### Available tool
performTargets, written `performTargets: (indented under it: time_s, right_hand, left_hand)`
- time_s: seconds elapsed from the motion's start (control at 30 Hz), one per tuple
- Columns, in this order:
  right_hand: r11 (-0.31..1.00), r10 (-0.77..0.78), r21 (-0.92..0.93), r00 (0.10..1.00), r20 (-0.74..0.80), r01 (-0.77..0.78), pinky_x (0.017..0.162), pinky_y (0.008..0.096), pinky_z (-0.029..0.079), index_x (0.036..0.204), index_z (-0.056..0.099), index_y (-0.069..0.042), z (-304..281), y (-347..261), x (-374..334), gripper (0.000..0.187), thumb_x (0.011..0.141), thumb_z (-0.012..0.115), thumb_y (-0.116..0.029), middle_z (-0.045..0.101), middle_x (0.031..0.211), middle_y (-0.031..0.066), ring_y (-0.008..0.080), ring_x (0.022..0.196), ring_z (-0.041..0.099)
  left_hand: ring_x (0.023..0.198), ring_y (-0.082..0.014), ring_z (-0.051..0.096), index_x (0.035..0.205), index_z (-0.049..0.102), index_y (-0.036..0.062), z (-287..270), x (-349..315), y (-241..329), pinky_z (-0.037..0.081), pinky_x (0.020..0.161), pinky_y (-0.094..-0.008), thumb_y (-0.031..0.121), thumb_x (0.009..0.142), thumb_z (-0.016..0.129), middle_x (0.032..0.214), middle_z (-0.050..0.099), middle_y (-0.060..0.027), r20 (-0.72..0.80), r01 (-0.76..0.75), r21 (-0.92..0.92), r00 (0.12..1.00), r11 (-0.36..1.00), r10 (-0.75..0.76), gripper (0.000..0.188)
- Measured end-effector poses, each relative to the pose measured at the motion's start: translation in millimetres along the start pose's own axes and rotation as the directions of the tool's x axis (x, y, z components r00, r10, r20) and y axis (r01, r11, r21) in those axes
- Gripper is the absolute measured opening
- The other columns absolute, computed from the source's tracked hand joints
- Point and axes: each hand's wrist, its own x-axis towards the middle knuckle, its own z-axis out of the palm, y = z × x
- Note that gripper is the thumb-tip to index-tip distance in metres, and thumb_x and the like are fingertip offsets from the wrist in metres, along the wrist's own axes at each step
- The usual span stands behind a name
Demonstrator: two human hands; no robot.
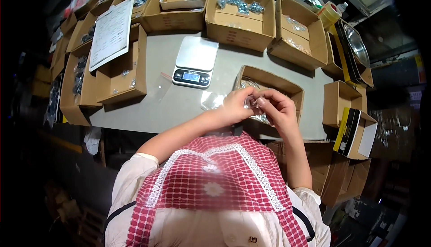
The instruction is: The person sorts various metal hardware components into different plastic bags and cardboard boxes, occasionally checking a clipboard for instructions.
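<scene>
Close together over a small cardboard box, both hands are closed at the fingers. My left hand grips a small clear plastic bag, curled into a rounded shape; its contents are too small to make out. My right hand pinches at the same bag with thumb and forefinger. Several clear packets lie in the box beneath, partly hidden by my hands. Beside my left wrist, a shiny clear bag rests on the grey table.
A white digital scale with a lit display stands left of my hands, near a clear red-edged bag. Open cardboard boxes with small packets line the back. A written sheet lies across the left boxes. Tape rolls stand back right.
</scene>
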Motion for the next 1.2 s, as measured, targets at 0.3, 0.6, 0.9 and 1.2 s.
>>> performTargets:
  time_s: [0.3,0.6,0.9,1.2]
  right_hand:
    - [0.603,-0.176,-0.793,0.984,-0.026,0.087,0.077,0.043,0.053,0.109,0.064,0.0,-44,52,51,0.039,0.082,0.074,-0.026,0.065,0.103,0.0246,0.0374,0.085,0.066]
    - [0.23,-0.071,-0.95,0.977,0.2,0.211,0.075,0.0493,0.054,0.094,0.061,0.001,-47,101,90,0.034,0.076,0.075,-0.024,0.067,0.089,0.0222,0.0417,0.087,0.066]
    - [0.384,-0.062,-0.92,0.996,0.066,0.085,0.073,0.0484,0.052,0.084,0.067,-0.002,-75,94,85,0.022,0.075,0.068,-0.022,0.067,0.082,0.023,0.0415,0.081,0.065]
    - [0.912,-0.281,-0.313,0.96,-0.005,0.266,0.058,0.0192,0.042,0.095,0.064,0.0,-34,33,38,0.009,0.089,0.065,-0.006,0.06,0.076,-0.0027,0.0033,0.066,0.052]
  left_hand:
    - [0.089,-0.0088,0.057,0.104,0.062,0.0064,2,2,-26,0.047,0.083,-0.0246,0.01,0.081,0.08,0.094,0.062,0.001,-0.005,0.07,-0.44,0.997,0.895,-0.081,0.029]
    - [0.089,-0.007,0.055,0.102,0.063,0.0069,-2,4,-26,0.045,0.084,-0.0235,0.009,0.08,0.08,0.093,0.06,0.003,0.051,0.118,-0.545,0.993,0.83,-0.108,0.028]
    - [0.086,-0.0069,0.055,0.102,0.063,0.0069,0,4,-33,0.044,0.081,-0.0227,0.008,0.08,0.08,0.091,0.06,0.0026,0.066,0.125,-0.471,0.992,0.873,-0.106,0.028]
    - [0.086,-0.0081,0.056,0.106,0.062,0.0051,-2,1,-24,0.047,0.078,-0.0239,0.008,0.08,0.078,0.092,0.061,0.0011,0.075,0.124,-0.262,0.991,0.957,-0.108,0.031]
